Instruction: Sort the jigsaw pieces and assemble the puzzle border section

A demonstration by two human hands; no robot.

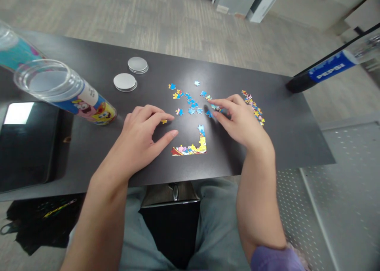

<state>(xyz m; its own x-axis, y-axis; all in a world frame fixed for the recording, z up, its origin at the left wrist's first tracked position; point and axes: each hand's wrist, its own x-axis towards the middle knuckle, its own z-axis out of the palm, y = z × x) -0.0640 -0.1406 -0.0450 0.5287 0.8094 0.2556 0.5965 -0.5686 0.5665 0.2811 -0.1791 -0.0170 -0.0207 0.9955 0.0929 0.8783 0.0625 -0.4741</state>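
Note:
Joined jigsaw pieces (190, 150) form an L-shaped corner on the dark table, a bottom edge with a column rising at its right. Beyond them lie loose, mostly blue puzzle pieces (191, 101). My left hand (145, 136) rests left of the joined corner, thumb and fingers apart, with a small yellow piece (164, 121) by its fingertips. Over the right side of the loose pieces is my right hand (237, 118), thumb and index finger apart around a few pieces. A blue piece (209, 114) lies close to its thumb tip. A curved heap of mixed pieces (254, 108) sits beyond that hand.
An open clear cartoon-printed canister (89, 101) stands at the left, with a second canister (18, 51) behind it. Silver round lids (125, 82) lie nearby. A black tablet-like device (26, 144) is at far left. A Pepsi bottle (329, 71) stands at the right end.

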